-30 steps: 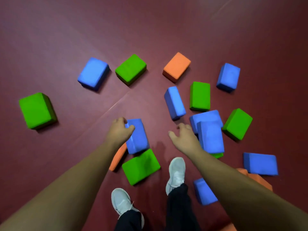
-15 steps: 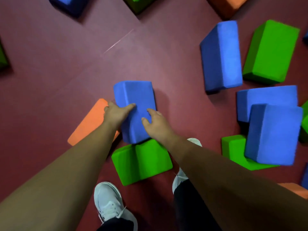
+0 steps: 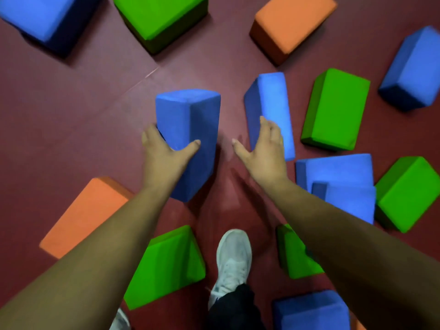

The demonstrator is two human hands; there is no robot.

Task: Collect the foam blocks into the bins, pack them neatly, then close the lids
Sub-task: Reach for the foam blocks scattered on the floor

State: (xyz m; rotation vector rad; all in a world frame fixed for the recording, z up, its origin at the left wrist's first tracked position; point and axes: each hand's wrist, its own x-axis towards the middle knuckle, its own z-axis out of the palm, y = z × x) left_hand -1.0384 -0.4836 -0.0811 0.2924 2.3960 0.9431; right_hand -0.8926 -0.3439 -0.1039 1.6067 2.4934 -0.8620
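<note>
Head view is showing the left hand [image 3: 164, 153] gripping a blue block [image 3: 190, 129] while the right hand [image 3: 264, 148], spread open, is resting on a second blue block [image 3: 273, 108] running lengthwise away from it.

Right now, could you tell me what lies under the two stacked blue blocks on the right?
A green block pokes out beneath the lower stacked blue block; the right forearm covers where they meet, so contact is unclear.

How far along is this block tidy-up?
Barely begun. Nothing looks packed, and no bins are in view. The left hand grips a blue block; the right hand reaches onto another blue block. Green, orange and blue blocks lie scattered across the floor.
</note>
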